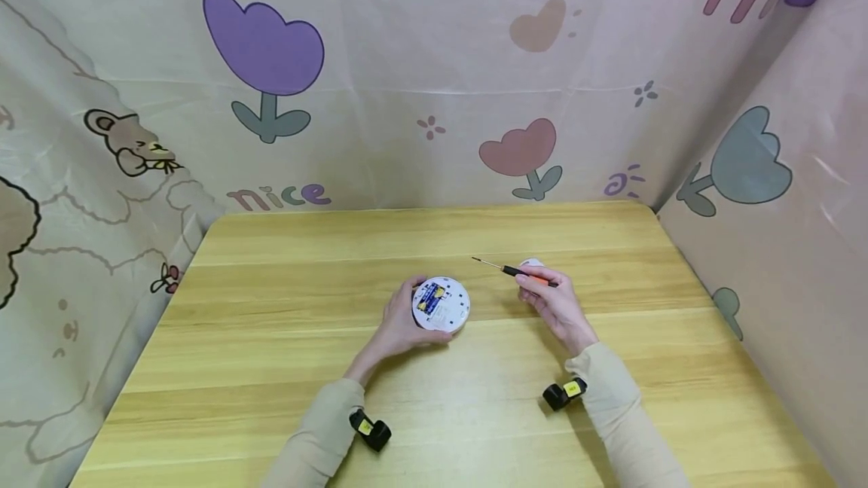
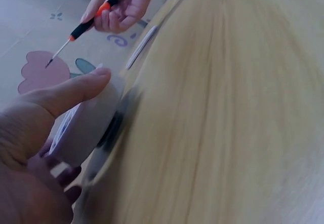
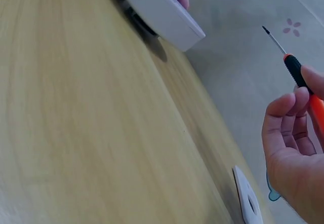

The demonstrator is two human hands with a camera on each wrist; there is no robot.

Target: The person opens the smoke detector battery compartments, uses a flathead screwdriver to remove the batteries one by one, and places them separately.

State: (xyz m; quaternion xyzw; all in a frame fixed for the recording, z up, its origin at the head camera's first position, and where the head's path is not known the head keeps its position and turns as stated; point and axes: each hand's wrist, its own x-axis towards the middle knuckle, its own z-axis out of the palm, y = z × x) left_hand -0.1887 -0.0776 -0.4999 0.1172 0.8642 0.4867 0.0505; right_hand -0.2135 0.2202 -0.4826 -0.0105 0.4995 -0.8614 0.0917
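A round white device (image 1: pixel 441 305) with a blue and yellow label and small dark holes faces up toward the head camera. My left hand (image 1: pixel 401 322) grips it by the rim, the thumb (image 2: pixel 83 88) on the near side. Both wrist views show it tilted, with a dark part low on its underside; whether it touches the table I cannot tell. To the right, my right hand (image 1: pixel 552 301) holds a screwdriver (image 1: pixel 518 272) with a black and orange handle. Its thin shaft points left into the air, apart from the device. Part of the screwdriver's handle is hidden by the fingers.
A flat white plate (image 3: pixel 247 196) with an oval hole lies on the wooden table (image 1: pixel 285 390), just beyond the right hand and partly hidden by it in the head view. Printed curtains (image 1: pixel 380 96) hang behind the table and along both sides.
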